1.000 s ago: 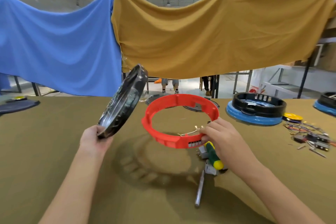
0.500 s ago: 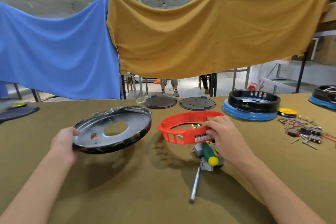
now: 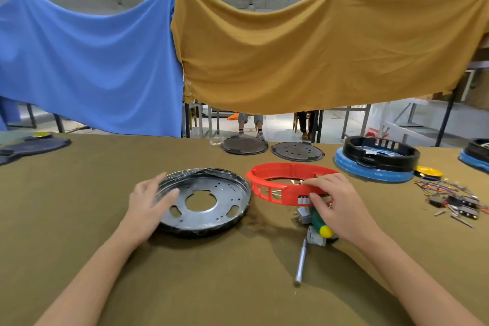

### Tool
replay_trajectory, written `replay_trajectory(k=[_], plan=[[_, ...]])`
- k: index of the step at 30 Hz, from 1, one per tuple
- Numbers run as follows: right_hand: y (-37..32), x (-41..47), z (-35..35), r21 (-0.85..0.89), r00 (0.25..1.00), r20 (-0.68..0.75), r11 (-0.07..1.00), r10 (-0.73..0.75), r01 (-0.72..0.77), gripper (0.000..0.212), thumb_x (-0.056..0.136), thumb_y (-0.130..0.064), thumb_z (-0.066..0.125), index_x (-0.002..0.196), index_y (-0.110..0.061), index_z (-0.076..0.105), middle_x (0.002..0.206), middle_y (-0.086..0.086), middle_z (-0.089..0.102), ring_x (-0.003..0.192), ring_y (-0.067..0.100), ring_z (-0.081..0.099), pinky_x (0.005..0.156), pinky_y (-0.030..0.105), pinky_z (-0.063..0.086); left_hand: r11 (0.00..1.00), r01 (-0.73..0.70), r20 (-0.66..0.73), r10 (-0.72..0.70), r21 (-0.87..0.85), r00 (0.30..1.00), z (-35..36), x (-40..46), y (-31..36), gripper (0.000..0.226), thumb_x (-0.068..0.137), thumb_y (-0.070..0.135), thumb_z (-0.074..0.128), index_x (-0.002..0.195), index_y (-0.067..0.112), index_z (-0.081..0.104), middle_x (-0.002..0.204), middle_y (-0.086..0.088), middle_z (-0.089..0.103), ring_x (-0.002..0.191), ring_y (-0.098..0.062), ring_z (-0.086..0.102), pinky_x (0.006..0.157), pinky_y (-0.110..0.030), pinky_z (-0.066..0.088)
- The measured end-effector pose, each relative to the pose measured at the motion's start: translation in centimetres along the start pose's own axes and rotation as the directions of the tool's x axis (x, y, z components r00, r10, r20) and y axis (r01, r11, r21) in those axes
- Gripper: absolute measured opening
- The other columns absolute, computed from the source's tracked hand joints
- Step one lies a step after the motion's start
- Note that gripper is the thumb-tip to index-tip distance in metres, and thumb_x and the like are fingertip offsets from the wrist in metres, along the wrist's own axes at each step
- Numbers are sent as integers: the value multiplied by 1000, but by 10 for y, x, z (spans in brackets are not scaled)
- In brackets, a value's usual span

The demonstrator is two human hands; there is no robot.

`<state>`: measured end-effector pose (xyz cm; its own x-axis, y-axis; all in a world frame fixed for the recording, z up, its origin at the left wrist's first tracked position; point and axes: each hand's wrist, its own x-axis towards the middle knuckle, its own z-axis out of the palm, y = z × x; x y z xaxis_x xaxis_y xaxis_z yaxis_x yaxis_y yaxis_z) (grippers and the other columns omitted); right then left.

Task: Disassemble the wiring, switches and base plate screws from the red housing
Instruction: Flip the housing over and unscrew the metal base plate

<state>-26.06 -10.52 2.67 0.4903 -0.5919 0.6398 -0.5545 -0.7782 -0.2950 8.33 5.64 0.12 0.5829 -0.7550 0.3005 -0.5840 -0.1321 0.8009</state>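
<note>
The olive surface point(image 3: 105, 259) now carries the metal base plate point(image 3: 203, 200), just lowered flat; the left hand point(image 3: 148, 201) rests released on its rim. Beside it, the right hand point(image 3: 341, 204) pinches the red housing point(image 3: 280, 182), so wiring removal comes next.

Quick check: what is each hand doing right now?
Left hand: open, fingers resting on the metal base plate.
Right hand: pinching the red housing.

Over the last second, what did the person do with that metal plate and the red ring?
The left hand tipped the metal base plate from upright to flat, set it on the table and opened over its rim. The right hand lowered the red housing, still gripping it. The screwdriver stayed put.
</note>
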Motion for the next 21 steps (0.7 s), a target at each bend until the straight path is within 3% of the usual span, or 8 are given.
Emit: replay_trajectory(k=[2,4,8,12,14,17,19,21], plan=[[-3,4,-6,-17,1000,-12,1000,-15,15,25,94,-7,65,117,-14,72,109,-2,69,112,18,54,101,37,43,975,-140,194,106,172,975,-2,-9,4,79,62,82,48,130,42,52,129,15,44,131,-6,26,113,-34,21],[-12,9,-10,-74,996,-25,994,-85,83,25,90,-1,68,112,-11,74,102,1,72,103,23,58,95,42,48,940,-229,283,155,252,947,-2,-10,4,71,56,86,50,113,46,62,122,25,51,127,-1,32,111,-34,27],[-34,14,-9,-261,974,-95,950,-205,174,27,74,4,82,98,-8,78,87,5,74,84,32,66,85,55,55,929,-285,268,220,235,938,-5,-4,-5,59,54,87,59,89,41,70,103,21,63,112,-2,47,101,-31,38],[-46,14,-1,-191,969,-154,969,-191,160,22,76,4,80,96,-6,77,83,6,74,81,30,65,81,52,56,948,-219,111,198,231,974,-8,3,-12,57,56,80,67,57,23,61,75,9,63,88,-6,54,72,-24,40],[-54,11,7,-158,967,-129,967,-221,200,20,76,1,81,93,-8,77,82,3,74,78,26,65,75,46,57,953,-205,67,195,224,979,-6,3,-13,51,56,71,70,54,21,58,74,8,59,85,-6,53,66,-19,36],[-68,11,24,-147,952,-77,948,-295,282,19,74,-1,84,88,-12,77,78,-1,73,75,23,64,70,40,57,956,-214,67,205,198,977,0,3,-13,39,64,51,84,58,20,61,90,8,60,97,-7,53,76,-12,35],[-73,14,35,-137,941,-31,934,-337,330,18,77,1,80,89,-12,76,80,0,72,77,25,63,76,40,56,960,-228,58,222,164,973,2,1,-12,29,66,40,89,65,22,66,101,9,59,104,-4,52,83,-12,34],[-75,18,42,-74,942,46,939,-333,336,16,87,-3,70,101,-11,74,94,2,73,91,27,61,91,44,51,969,-224,44,220,107,975,2,0,-11,32,64,35,91,81,25,67,109,9,54,107,-5,52,90,-22,36]])
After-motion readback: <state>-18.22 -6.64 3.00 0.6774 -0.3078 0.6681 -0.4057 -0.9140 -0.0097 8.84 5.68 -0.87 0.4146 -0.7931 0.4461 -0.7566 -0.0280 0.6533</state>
